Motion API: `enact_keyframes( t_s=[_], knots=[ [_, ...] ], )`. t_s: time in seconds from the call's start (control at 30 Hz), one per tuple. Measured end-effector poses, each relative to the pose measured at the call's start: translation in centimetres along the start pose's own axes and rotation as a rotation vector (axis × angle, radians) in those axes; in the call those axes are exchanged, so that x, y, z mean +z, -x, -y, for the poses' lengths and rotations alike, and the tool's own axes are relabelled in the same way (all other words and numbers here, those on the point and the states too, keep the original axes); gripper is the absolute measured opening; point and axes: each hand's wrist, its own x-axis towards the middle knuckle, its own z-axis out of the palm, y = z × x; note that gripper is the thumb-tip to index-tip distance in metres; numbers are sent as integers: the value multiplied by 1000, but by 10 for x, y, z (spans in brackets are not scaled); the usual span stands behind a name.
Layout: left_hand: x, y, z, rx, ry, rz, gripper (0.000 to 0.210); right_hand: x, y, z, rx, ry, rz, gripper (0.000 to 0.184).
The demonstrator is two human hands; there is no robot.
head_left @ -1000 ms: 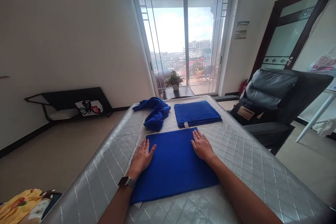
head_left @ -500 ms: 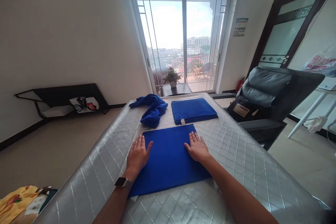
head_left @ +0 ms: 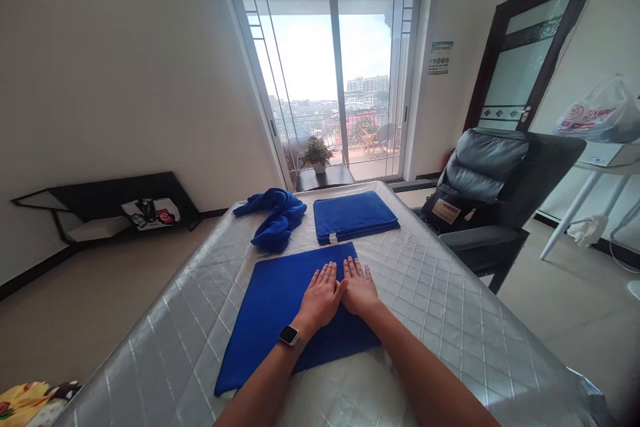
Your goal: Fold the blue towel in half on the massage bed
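A blue cloth lies spread flat on the silver quilted mattress cover in front of me. My left hand rests palm down on its right half, fingers stretched out, a watch on the wrist. Right beside it, my right hand also lies flat near the cloth's right edge, and the two thumbs meet or overlap. Beyond the cloth sits a neat stack of folded blue cloths with a white tag on its near edge. To the left of that stack is a crumpled blue cloth.
A black recliner stands along the right side. A dark chair with a potted plant is past the far edge, before the sliding glass door. On the left floor are a black frame and a yellow patterned cloth.
My left hand has slid right across the cloth, from its left edge to beside my right hand. The right hand stays flat near the right edge. The view has shifted slightly.
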Motion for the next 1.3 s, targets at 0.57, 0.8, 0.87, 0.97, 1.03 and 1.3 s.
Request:
enact_keyframes(
  t_s=[0.57,0.8,0.87,0.97,1.03,1.3],
  knots=[
    [-8,107,154,-327,-164,-73,79,-2,-2,1,43,14,-2,74],
    [-14,105,146,-304,-123,-58,84,0,-2,4,50,70,-57,73],
    [-14,107,148,-297,-124,-49,85,-1,4,5,47,94,-87,72],
    [-12,108,150,-277,-137,-57,86,0,23,5,39,124,-118,69],
    [-11,107,151,-268,-135,-72,86,3,41,4,14,124,-115,69],
    [-8,108,159,-272,-154,-122,86,10,81,3,-14,19,-75,72]
  ],
)
